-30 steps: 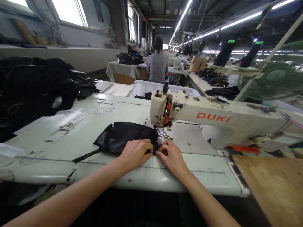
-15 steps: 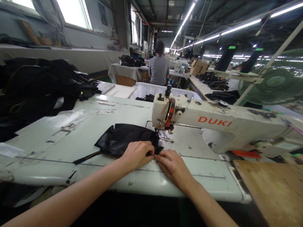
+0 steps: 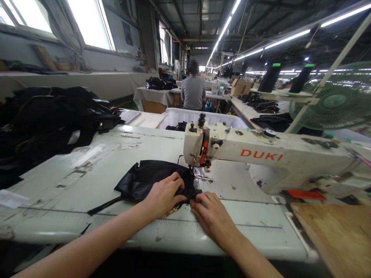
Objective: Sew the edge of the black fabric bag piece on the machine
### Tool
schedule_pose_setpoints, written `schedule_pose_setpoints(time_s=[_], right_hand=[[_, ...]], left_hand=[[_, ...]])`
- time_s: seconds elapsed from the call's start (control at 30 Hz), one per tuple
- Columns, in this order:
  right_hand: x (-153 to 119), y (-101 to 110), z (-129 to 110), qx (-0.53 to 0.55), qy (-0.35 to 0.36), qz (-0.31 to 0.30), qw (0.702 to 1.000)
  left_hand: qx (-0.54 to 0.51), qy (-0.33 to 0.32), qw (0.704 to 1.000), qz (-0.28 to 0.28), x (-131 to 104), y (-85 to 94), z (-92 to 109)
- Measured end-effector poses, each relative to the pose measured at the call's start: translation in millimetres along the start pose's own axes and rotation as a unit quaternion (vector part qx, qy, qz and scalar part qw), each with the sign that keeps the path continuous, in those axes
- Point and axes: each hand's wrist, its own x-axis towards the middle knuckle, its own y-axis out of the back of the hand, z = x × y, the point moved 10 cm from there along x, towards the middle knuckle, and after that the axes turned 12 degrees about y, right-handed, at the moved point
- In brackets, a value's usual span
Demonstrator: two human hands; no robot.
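A black fabric piece [image 3: 145,179] lies on the pale sewing table, its right end beside the needle area of the sewing machine [image 3: 226,148]. A narrow strip with a zipper edge [image 3: 106,204] sticks out of its left side. My left hand [image 3: 166,195] rests on the near right part of the fabric, thumb and fingers apart. Under that hand a bit of gold-coloured zipper [image 3: 173,210] shows. My right hand [image 3: 210,212] pinches the fabric's near right corner between thumb and fingers, just in front of the presser foot.
A heap of black fabric pieces [image 3: 52,119] covers the table's left end. Behind the machine stands a white plastic bin [image 3: 214,112] with black pieces inside. Farther back a person in grey [image 3: 193,92] sits facing away. At right are a green fan [image 3: 333,100] and a wooden board [image 3: 336,235].
My left hand has loosened its pinch and spread over the fabric, uncovering the gold zipper. My right hand stays at the corner. The whole view has shifted slightly downward in the picture.
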Motion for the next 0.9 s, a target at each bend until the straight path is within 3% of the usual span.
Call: schedule_pose_setpoints(time_s=[0.13, 0.33, 0.47, 0.63, 0.9], right_hand=[[-2, -1, 0, -0.006, -0.005, 0.01, 1.0], [-3, 0, 0, 0.001, -0.012, 0.018, 1.0], [-2, 3, -1, 0.001, -0.014, 0.015, 1.0], [-2, 4, 0, 0.011, -0.022, 0.005, 1.0], [-4, 2, 1, 0.032, -0.031, 0.011, 0.999]], left_hand=[[0.007, 0.006, 1.0, -0.007, 8, -2.3, -4], [0.005, 0.003, 1.0, 0.029, 1, -0.5, -5], [-0.008, -0.065, 0.997, 0.04, -5, 4.2, 13], [-0.03, -0.195, 0.98, -0.029, -18, -5.7, 35], [-0.089, -0.214, 0.972, -0.05, -22, 7.2, 27]])
